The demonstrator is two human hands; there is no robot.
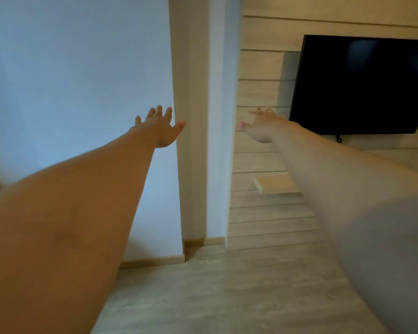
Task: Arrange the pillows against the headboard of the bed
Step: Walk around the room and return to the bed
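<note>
Both my arms stretch straight out in front of me toward a wall. My left hand (160, 127) is open with the fingers spread and holds nothing, in front of a plain white wall. My right hand (263, 126) is also open and empty, level with the left, before the wood-panelled wall. No pillow, bed or headboard is in view.
A black wall-mounted television (362, 85) hangs at the right on the wood-panelled wall (263, 66). A small wooden shelf (275, 184) juts out below it. A white pillar (198, 116) stands between the two walls. Light wood floor (227, 292) lies below.
</note>
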